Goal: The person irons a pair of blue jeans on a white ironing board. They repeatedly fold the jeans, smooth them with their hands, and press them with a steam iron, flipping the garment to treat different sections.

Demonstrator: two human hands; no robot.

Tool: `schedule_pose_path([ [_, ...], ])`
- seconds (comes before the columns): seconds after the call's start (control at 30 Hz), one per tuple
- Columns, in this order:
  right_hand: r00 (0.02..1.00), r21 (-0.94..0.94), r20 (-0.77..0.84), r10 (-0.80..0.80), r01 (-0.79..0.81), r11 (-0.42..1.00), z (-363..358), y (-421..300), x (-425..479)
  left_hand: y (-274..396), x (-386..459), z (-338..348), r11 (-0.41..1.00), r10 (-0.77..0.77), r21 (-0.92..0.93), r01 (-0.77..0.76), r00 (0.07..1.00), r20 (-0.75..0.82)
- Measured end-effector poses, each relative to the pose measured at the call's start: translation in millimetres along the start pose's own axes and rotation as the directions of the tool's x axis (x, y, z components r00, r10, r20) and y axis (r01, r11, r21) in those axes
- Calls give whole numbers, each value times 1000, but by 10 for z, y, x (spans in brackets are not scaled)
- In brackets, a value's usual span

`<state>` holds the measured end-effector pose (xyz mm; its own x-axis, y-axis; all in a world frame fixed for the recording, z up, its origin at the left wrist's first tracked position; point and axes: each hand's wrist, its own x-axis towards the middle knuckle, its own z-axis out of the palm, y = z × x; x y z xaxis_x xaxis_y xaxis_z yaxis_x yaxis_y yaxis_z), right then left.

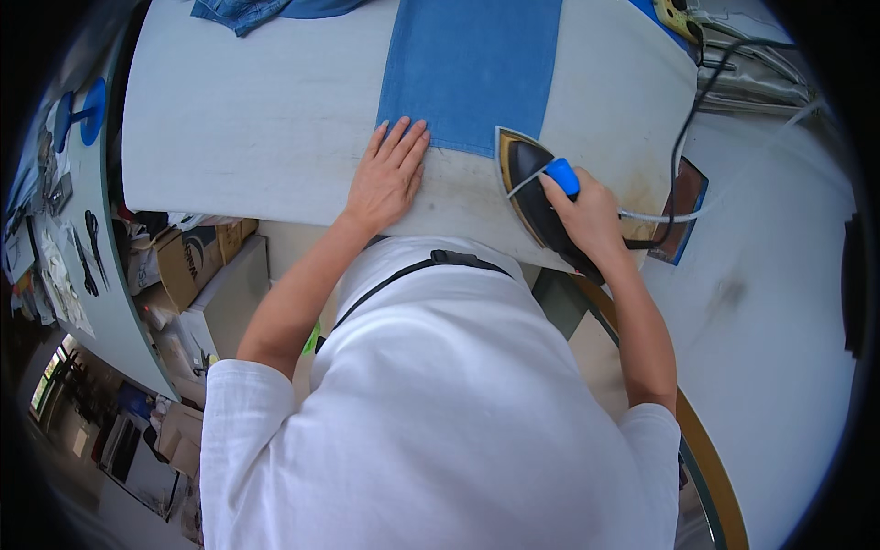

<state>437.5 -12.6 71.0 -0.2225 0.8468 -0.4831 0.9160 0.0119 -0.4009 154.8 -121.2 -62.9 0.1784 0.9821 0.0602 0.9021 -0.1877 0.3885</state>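
Observation:
A blue denim panel (pixel 474 75), possibly a trouser leg, lies flat on the white padded ironing board (pixel 261 130) in front of me. My left hand (pixel 390 168) is laid palm down at the panel's near left corner, fingertips on the cloth and nothing gripped. At the near right corner, my right hand (pixel 588 210) grips a steam iron (pixel 540 213) by its handle, which has a blue part (pixel 564 177). The iron's tip points away from me and overlaps the denim edge. Its soleplate underside is hidden.
A black cord (pixel 687 124) and pale hose (pixel 656 215) trail right from the iron. Past the board's right edge lies a brown plate with blue trim (pixel 689 206). More denim (pixel 251 14) lies at the far left. Scissors (pixel 94 240) rest on a side table; a cardboard box (pixel 199 265) stands below.

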Motion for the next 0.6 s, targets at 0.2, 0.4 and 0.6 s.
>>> schedule_pose_path([
  [0.2, 982, -127, 142, -122, 140, 982, 148, -584, 128, 23, -12, -23, 999, -13, -33, 13, 1000, -17],
  [0.4, 961, -247, 211, -181, 232, 941, 168, -604, 141, -57, -77, -29, 996, 33, -86, -36, 999, -38],
  [0.6, 920, -185, 197, -339, 375, 909, 412, -1079, 240, -359, -326, -178, 992, -65, -120, 45, 984, -167],
])
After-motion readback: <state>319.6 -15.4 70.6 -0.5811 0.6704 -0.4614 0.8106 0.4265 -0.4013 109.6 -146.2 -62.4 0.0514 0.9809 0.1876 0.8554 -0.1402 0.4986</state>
